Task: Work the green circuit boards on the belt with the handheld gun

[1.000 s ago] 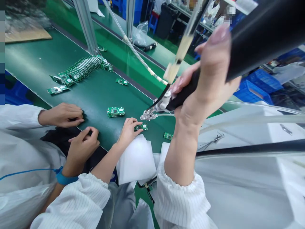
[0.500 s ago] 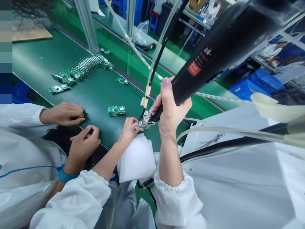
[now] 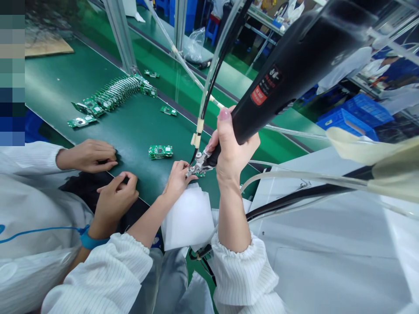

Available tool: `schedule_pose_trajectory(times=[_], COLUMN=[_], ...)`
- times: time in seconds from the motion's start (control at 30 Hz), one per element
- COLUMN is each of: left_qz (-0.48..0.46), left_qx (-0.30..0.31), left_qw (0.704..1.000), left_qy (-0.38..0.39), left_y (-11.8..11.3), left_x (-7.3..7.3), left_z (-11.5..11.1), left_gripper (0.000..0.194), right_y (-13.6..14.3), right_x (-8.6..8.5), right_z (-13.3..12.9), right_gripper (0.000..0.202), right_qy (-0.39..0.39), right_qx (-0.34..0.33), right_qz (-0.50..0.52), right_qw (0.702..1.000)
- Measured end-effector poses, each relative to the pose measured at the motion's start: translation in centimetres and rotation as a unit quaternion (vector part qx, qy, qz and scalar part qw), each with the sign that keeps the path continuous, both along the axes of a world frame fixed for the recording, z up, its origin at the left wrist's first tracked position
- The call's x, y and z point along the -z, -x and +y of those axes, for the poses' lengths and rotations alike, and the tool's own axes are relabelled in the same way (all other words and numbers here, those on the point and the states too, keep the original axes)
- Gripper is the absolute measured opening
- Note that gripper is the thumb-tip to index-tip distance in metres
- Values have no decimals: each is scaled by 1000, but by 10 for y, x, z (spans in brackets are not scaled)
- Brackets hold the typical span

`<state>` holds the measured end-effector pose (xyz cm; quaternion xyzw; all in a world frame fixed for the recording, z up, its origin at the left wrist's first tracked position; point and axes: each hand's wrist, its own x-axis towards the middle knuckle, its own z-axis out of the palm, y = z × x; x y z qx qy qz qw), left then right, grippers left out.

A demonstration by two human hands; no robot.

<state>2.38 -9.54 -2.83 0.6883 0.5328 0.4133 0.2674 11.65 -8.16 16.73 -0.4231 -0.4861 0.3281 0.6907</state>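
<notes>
My right hand (image 3: 235, 150) is wrapped round a black cylindrical tool (image 3: 271, 83) with a red label, tilted up to the right. The tool's metal tip (image 3: 198, 163) reaches down over a green circuit board (image 3: 200, 174) at the bench edge, mostly hidden. At the tip's left, my left hand (image 3: 177, 178) has its fingers pressed together near the board; what they hold is hidden. A small stack of green boards (image 3: 160, 151) lies left of the tool tip. White sheets (image 3: 188, 218) lie below my left hand.
A person's two hands (image 3: 116, 194) rest at the left bench edge. A long row of boards (image 3: 118, 92) and a single board (image 3: 168, 110) lie on the green bench (image 3: 131, 126). Tubes (image 3: 209, 93) hang near the tool; a white surface (image 3: 310, 244) stands right.
The black tool and my right hand have shifted slightly left, with the tool's upper end moving most. My left hand has stayed nearly in place.
</notes>
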Motion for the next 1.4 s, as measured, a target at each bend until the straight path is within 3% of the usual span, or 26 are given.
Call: schedule_pose_trajectory(times=[0.23,0.43,0.53,0.67,0.77,0.87,0.97,1.1,1.2,1.3,1.4], left_qz=[10,43,71,100,108,104,91,63,40,27,15], left_qx=[5,-9,-15,-30,-67,-70,6,154,185,185,178], left_qw=[1000,999,997,994,991,992,995,985,982,982,983], left_qy=[6,-6,-20,-33,-33,-35,-38,-31,-10,20,49], left_y=[0,-1,-3,0,2,-8,-41,-104,-135,-139,-119], left_x=[0,-2,-2,-6,-14,-26,-36,-38,-33,-25,-23], left_z=[-1,-1,-1,-5,-11,-10,-5,-5,-10,-12,-7], left_gripper=[9,15,15,9,20,31,30,19,30,32,25], right_y=[0,-2,-3,-9,-18,-32,-47,-56,-52,-49,-52], right_x=[4,16,13,-19,-52,-72,-83,-105,-124,-131,-123], right_z=[-1,3,5,0,-5,-11,-21,-39,-51,-57,-57], right_gripper=[34,33,30,31,21,20,36,57,54,60,73], right_qy=[13,9,-13,-39,-70,-101,-127,-142,-85,-66,-117], right_qx=[-23,13,10,34,56,17,-34,-29,-18,-10,-56], right_qz=[-20,-43,-43,-27,-25,-29,-25,-37,6,43,45], right_qw=[999,999,999,998,996,994,991,989,996,997,991])
